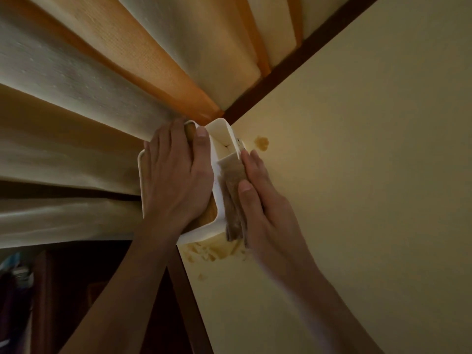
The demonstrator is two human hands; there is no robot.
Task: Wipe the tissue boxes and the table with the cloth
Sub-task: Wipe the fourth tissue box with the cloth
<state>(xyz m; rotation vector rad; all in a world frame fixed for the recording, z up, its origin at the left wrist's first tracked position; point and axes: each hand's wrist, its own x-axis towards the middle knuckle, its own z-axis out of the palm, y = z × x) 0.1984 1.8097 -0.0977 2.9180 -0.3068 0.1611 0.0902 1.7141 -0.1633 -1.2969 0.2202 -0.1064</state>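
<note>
We see a white tissue box [222, 146] standing at the far left corner of the pale yellow surface [357, 175], right against the striped curtain [102, 85]. Our left hand [176, 180] lies on top of the box, fingers spread and fairly straight, thumb along its inner rim. Our right hand [263, 200] presses a folded brown cloth [233, 200] against the box's right side, thumb on the cloth, with brownish stains [261, 143] on the surface nearby.

Dim, warm light here, glowing orange through the curtain [107, 80] up top. Lower left corner sinks into near-black shadow. Wide-angle stretch bends the edges; motion blur softens the forearms and curtain folds.
</note>
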